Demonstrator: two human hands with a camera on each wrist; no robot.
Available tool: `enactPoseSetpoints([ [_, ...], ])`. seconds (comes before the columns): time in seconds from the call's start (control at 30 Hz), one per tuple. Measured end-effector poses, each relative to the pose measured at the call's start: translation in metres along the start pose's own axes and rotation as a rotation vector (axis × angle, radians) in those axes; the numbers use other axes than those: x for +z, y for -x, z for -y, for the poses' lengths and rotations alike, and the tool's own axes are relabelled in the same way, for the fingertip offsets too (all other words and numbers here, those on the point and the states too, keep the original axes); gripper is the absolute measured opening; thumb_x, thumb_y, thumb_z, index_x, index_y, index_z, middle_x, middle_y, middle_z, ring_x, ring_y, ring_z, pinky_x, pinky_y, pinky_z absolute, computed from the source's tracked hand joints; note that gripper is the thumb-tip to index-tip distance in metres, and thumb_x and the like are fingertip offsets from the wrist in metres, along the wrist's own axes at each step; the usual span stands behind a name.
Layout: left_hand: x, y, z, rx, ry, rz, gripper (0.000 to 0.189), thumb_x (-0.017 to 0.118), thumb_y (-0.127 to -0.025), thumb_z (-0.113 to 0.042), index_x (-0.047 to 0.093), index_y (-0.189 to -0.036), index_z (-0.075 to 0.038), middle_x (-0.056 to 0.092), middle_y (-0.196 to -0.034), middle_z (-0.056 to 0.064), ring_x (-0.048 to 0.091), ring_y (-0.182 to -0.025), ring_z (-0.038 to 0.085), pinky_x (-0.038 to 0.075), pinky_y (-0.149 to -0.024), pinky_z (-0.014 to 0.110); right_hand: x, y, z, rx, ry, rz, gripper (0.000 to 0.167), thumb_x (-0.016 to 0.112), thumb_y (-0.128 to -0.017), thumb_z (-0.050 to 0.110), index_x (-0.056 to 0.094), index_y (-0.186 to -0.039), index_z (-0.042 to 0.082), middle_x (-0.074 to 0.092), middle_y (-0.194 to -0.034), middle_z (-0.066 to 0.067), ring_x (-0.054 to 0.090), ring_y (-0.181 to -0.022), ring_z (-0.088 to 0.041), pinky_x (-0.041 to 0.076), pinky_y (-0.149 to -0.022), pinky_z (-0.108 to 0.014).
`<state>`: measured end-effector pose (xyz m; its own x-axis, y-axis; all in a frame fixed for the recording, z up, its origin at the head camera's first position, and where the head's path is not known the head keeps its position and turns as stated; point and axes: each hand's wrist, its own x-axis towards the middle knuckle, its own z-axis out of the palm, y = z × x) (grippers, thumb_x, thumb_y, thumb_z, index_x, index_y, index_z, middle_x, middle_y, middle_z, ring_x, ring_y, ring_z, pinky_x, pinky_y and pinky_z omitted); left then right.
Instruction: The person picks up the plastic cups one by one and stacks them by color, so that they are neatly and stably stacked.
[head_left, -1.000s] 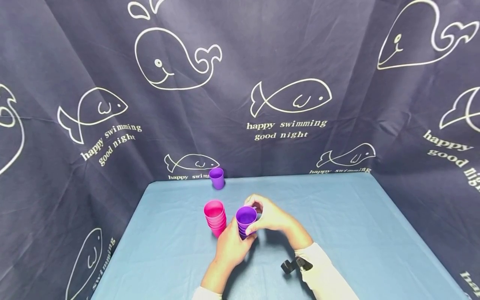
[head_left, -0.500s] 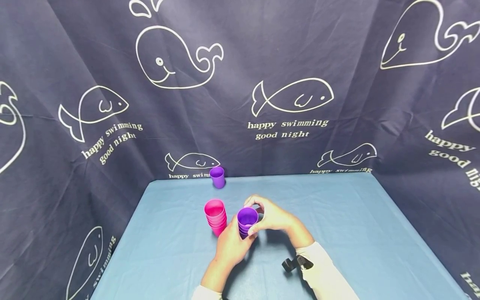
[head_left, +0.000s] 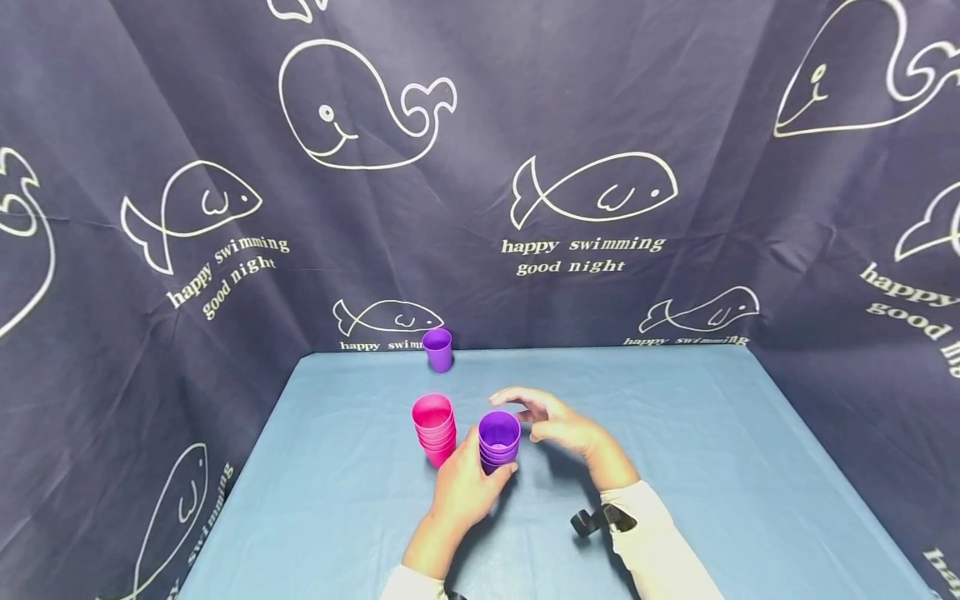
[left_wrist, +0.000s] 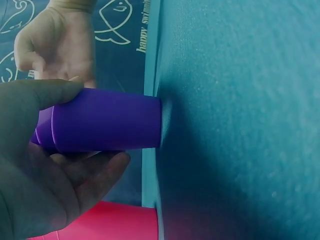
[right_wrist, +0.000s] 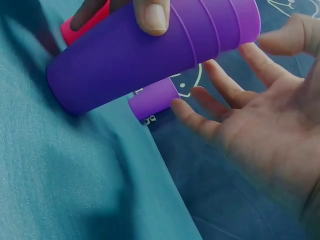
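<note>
A stack of nested purple cups stands upright near the middle of the table, its base close over the cloth in the left wrist view. My left hand grips the stack low down from the left, thumb on the near side and fingers round the far side. To the right of the rims is my right hand, fingers spread and holding nothing. In the right wrist view its fingertips come right up to the top cup's rim. Just left of the left hand, a stack of nested pink cups stands upright.
A single purple cup stands at the table's back edge, left of centre. Blue cloth covers the table. Dark curtains with whale and fish drawings rise behind it and on both sides.
My right hand has let go of the purple cups, its fingers opening and drawing away to the right. The left hand keeps its grip. The head view has shifted slightly.
</note>
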<state>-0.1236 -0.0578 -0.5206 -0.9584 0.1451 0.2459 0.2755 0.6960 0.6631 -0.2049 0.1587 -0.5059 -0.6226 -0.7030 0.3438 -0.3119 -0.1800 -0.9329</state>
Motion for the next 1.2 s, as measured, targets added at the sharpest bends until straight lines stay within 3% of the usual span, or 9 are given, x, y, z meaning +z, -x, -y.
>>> enactPoseSetpoints([
  [0.07, -0.001, 0.0, -0.001, -0.002, 0.002, 0.004, 0.06, 0.087, -0.083, -0.035, 0.06, -0.131, -0.011, 0.077, -0.109, 0.006, 0.076, -0.101, 0.024, 0.059, -0.087, 0.045, 0.001, -0.002, 0.0, 0.008, 0.009, -0.034, 0.067, 0.053, -0.077, -0.007, 0.045, -0.142, -0.019, 0.059, -0.148, 0.001, 0.054, -0.14, -0.011, 0.047, -0.116, -0.032],
  [0.27, -0.003, 0.001, -0.002, 0.003, -0.001, 0.005, 0.059, 0.087, -0.084, -0.034, 0.06, -0.131, -0.011, 0.078, -0.11, 0.007, 0.076, -0.101, 0.025, 0.06, -0.087, 0.045, 0.009, -0.011, 0.005, 0.13, 0.096, -0.18, 0.056, 0.049, -0.081, -0.008, 0.054, -0.136, -0.016, 0.056, -0.143, -0.035, 0.067, -0.121, -0.007, 0.056, -0.092, -0.026],
  [0.33, -0.003, 0.001, -0.002, 0.003, -0.002, 0.006, 0.059, 0.087, -0.084, -0.034, 0.06, -0.131, -0.011, 0.078, -0.11, 0.007, 0.076, -0.102, 0.025, 0.06, -0.087, 0.045, 0.011, -0.017, 0.005, 0.19, 0.141, -0.241, 0.052, 0.05, -0.083, -0.009, 0.059, -0.134, -0.011, 0.057, -0.141, -0.037, 0.068, -0.118, -0.007, 0.058, -0.091, -0.027],
  [0.4, -0.004, 0.001, -0.003, 0.002, -0.001, 0.01, 0.058, 0.086, -0.085, -0.034, 0.06, -0.131, -0.011, 0.078, -0.11, 0.007, 0.076, -0.102, 0.025, 0.06, -0.087, 0.045, 0.012, -0.023, 0.004, 0.23, 0.174, -0.308, 0.048, 0.051, -0.086, -0.011, 0.063, -0.132, -0.009, 0.06, -0.138, -0.036, 0.071, -0.117, -0.013, 0.061, -0.091, -0.032],
  [0.57, -0.004, 0.001, -0.003, 0.001, 0.0, 0.017, 0.057, 0.087, -0.085, -0.034, 0.06, -0.13, -0.011, 0.078, -0.109, 0.007, 0.076, -0.102, 0.025, 0.06, -0.087, 0.045, 0.008, -0.039, -0.002, 0.211, 0.248, -0.422, 0.043, 0.051, -0.09, -0.015, 0.062, -0.132, -0.012, 0.064, -0.135, -0.035, 0.061, -0.131, -0.049, 0.06, -0.102, -0.044],
  [0.63, -0.004, 0.001, -0.003, 0.0, -0.003, 0.016, 0.057, 0.087, -0.085, -0.034, 0.06, -0.129, -0.011, 0.078, -0.108, 0.007, 0.076, -0.101, 0.025, 0.06, -0.086, 0.045, 0.005, -0.045, -0.006, 0.203, 0.291, -0.434, 0.044, 0.053, -0.092, -0.015, 0.061, -0.134, -0.012, 0.065, -0.137, -0.033, 0.057, -0.133, -0.055, 0.059, -0.102, -0.039],
  [0.73, -0.004, 0.001, -0.002, -0.001, -0.008, 0.014, 0.056, 0.087, -0.085, -0.035, 0.06, -0.128, -0.011, 0.078, -0.107, 0.006, 0.076, -0.101, 0.025, 0.06, -0.086, 0.045, 0.0, -0.054, -0.009, 0.2, 0.383, -0.433, 0.046, 0.057, -0.093, -0.011, 0.062, -0.138, -0.008, 0.067, -0.139, -0.027, 0.06, -0.131, -0.05, 0.056, -0.103, -0.036],
  [0.93, -0.005, -0.001, -0.001, 0.0, -0.011, 0.015, 0.057, 0.087, -0.085, -0.035, 0.06, -0.129, -0.011, 0.078, -0.108, 0.006, 0.076, -0.102, 0.025, 0.06, -0.088, 0.045, -0.007, -0.068, -0.013, 0.196, 0.47, -0.413, 0.049, 0.061, -0.095, -0.006, 0.06, -0.144, -0.001, 0.063, -0.144, -0.025, 0.061, -0.131, -0.047, 0.051, -0.111, -0.06],
  [1.2, -0.002, 0.001, 0.001, 0.019, -0.023, 0.011, 0.062, 0.087, -0.084, -0.037, 0.059, -0.133, -0.011, 0.077, -0.11, 0.006, 0.076, -0.103, 0.024, 0.06, -0.089, 0.044, -0.007, -0.085, -0.024, 0.227, 0.586, -0.357, 0.055, 0.059, -0.096, -0.004, 0.056, -0.15, 0.005, 0.051, -0.152, -0.026, 0.054, -0.136, -0.047, 0.048, -0.112, -0.065],
])
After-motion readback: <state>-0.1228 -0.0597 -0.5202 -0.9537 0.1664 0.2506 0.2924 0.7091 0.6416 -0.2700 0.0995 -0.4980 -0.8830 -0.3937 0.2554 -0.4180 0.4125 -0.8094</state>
